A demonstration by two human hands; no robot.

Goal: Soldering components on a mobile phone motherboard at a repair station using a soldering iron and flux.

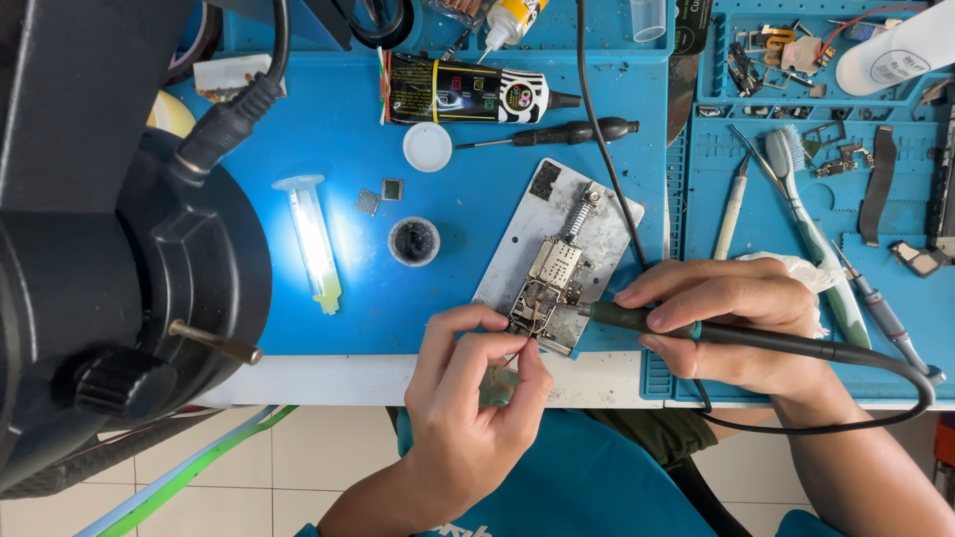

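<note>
My right hand (741,318) grips a dark soldering iron (637,318) by its handle, tip pointing left onto a small circuit board (550,281) clamped on a metal holder plate (532,224). My left hand (477,393) pinches a thin strand of wire or braid (527,333) between thumb and forefinger, its end touching the board beside the iron's tip. A crumpled white tissue (796,270) lies under my right hand. The iron's black cable (875,383) loops off the bench edge on the right.
A black microscope (109,239) fills the left. On the blue mat (328,139) lie a lit syringe (313,239), two small chips (380,196), a round flux pot (414,242), a white cap (428,147), a screwdriver (557,134) and a tube (468,91). A brush (806,214), tweezers and parts sit right.
</note>
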